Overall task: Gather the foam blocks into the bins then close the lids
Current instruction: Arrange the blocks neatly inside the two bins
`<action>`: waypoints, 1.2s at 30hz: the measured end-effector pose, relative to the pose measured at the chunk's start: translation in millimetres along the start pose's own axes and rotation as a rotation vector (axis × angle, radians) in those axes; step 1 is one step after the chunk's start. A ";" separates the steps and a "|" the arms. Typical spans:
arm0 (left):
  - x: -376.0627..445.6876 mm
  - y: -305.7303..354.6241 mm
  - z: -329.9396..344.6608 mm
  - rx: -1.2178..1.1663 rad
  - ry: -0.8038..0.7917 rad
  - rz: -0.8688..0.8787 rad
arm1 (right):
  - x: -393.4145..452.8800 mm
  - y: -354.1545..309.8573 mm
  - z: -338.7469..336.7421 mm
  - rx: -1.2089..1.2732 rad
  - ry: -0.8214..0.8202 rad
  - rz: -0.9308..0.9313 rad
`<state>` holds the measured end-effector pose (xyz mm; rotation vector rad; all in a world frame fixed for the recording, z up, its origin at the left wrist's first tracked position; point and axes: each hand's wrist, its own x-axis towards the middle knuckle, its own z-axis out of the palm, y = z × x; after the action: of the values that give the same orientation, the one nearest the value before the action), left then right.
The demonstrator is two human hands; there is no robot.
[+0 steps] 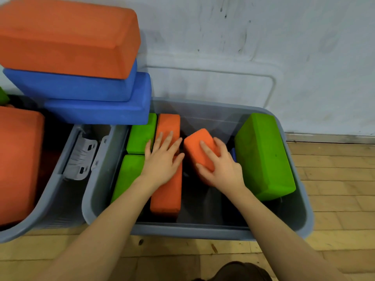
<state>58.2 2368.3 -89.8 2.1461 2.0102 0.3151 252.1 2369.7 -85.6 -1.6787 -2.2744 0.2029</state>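
Note:
A grey bin [203,230] stands open on the wooden floor against the wall. Inside, two green foam blocks [140,134] line its left side, and a long orange block [167,191] stands on edge beside them. My left hand [162,159] lies flat with straight fingers on that long orange block. My right hand [219,167] grips a tilted orange block [199,145] in the middle of the bin. A large green block [263,157] leans against the bin's right wall. A bit of a blue block [233,154] shows behind my right hand.
A second grey bin [50,199] at the left holds a big orange block [18,159]. An orange block [67,35] and two blue blocks [97,98] are stacked above it. A clear lid [213,84] leans on the white wall behind. Wooden floor lies to the right.

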 end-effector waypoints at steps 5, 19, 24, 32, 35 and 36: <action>3.8 -5.6 0.6 0.031 -0.006 0.011 | 40.8 -25.3 -0.9 0.163 0.000 0.282; 5.3 -13.5 9.3 0.111 -0.015 -0.073 | 37.6 -20.3 35.3 0.326 -0.196 0.189; 9.8 -15.6 5.6 0.063 0.033 -0.051 | 45.0 -27.9 37.8 0.463 -0.086 0.270; 14.8 -18.2 12.2 0.053 0.086 -0.042 | 62.2 -39.2 37.1 0.480 0.023 0.326; 11.3 -21.0 13.2 0.045 0.102 -0.048 | 50.3 -39.3 44.2 0.508 -0.006 0.295; 11.1 -21.3 13.4 0.043 0.096 -0.052 | 45.4 -38.3 45.8 0.520 -0.007 0.285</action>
<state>42.2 2381.0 -108.2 2.1380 2.1399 0.3781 190.2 2404.2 -110.4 -1.6900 -1.7629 0.7875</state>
